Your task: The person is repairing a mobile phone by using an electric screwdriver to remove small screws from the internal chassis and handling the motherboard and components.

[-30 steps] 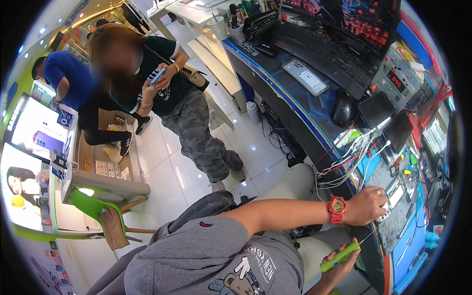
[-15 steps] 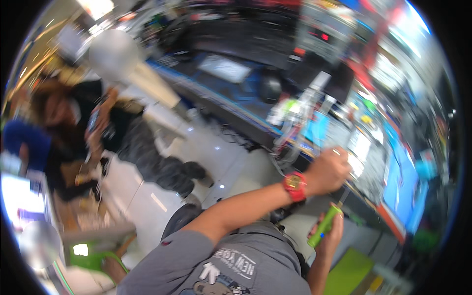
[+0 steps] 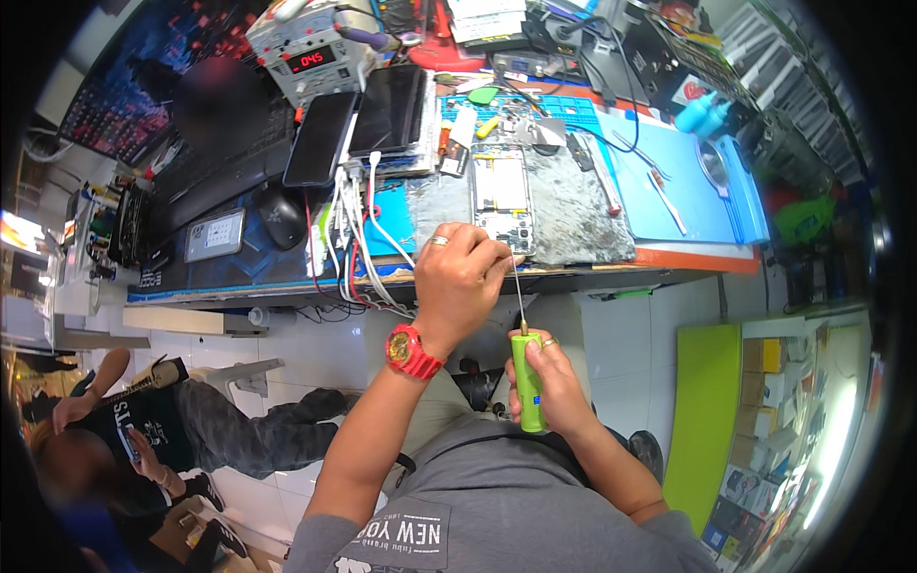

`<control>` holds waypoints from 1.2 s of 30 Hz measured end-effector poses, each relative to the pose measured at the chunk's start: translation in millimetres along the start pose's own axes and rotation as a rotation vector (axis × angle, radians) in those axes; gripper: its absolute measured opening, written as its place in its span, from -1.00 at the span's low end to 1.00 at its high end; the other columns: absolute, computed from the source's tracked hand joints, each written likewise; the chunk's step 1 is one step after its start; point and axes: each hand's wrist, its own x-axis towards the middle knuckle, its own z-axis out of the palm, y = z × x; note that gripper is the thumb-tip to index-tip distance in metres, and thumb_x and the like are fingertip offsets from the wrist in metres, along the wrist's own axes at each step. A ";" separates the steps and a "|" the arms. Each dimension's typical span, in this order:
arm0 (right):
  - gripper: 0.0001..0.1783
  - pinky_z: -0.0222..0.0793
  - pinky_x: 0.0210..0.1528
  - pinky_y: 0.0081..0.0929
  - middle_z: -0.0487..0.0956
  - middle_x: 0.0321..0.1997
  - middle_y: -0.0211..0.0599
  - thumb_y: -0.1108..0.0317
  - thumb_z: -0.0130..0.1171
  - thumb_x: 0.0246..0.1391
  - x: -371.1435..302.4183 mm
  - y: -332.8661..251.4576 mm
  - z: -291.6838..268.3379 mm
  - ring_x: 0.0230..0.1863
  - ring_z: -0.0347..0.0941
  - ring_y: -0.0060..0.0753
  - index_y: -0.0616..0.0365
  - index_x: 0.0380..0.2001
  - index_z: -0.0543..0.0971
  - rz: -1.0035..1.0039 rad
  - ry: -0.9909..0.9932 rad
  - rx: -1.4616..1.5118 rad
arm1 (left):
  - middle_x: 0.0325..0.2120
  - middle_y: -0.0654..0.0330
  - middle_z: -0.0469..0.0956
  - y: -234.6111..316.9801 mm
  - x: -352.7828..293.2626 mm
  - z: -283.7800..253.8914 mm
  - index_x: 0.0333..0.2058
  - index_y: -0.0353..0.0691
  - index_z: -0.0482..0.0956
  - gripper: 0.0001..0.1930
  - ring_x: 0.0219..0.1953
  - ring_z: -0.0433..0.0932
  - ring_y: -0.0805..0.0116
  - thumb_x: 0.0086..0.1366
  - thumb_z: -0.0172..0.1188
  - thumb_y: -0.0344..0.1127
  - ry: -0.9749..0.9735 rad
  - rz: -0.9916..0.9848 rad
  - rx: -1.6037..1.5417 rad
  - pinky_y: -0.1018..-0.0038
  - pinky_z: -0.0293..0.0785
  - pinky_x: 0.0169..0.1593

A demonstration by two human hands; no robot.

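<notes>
We note the right hand [image 3: 557, 382] on the near side of the worktop [image 3: 673, 260], its grip wrapped closed round a green screwdriver [image 3: 528, 382], shaft pointing away from us. The left hand [image 3: 461, 277] has its grip pinched in at the shaft's tip — we cannot tell what it has hold of. Just beyond it we see an opened phone [image 3: 503, 181] lying on a grey mat [image 3: 581, 215].

We grip a green screwdriver [image 3: 527, 387] in our right hand [image 3: 562, 390]; our left hand [image 3: 460, 279] is at its tip, perhaps pinching it, beside an opened phone [image 3: 501, 191] on the worktop [image 3: 669, 258].
</notes>
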 end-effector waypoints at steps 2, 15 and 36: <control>-0.57 0.48 -0.59 -0.40 0.48 -0.29 -0.26 0.00 -0.13 0.53 -0.8 -2.0 2.0 -0.61 0.48 -0.44 0.05 0.21 0.30 0.011 -0.004 0.029 | -0.43 0.31 0.55 -1.9 -0.1 -0.6 -0.45 -0.08 0.70 -0.85 -0.23 0.56 0.21 0.03 0.52 -0.30 -0.021 -0.002 0.016 0.26 0.48 -0.22; -0.55 0.48 -0.57 -0.42 0.48 -0.30 -0.27 -0.01 -0.13 0.53 -1.8 -5.3 -9.2 -0.60 0.48 -0.46 0.08 0.20 0.31 0.005 -0.009 0.080 | -0.47 0.29 0.54 -1.7 2.8 1.4 -0.46 -0.08 0.71 -0.85 -0.32 0.54 0.21 0.04 0.56 -0.31 -0.003 0.040 0.026 0.30 0.45 -0.28; -0.51 0.48 -0.58 -0.41 0.48 -0.31 -0.28 -0.06 -0.14 0.53 -5.6 -11.7 -10.8 -0.61 0.47 -0.46 0.09 0.21 0.31 0.033 -0.009 0.114 | -0.48 0.28 0.54 0.9 5.2 2.3 -0.49 -0.09 0.70 -0.81 -0.33 0.54 0.23 0.02 0.57 -0.26 0.012 0.051 0.049 0.30 0.43 -0.30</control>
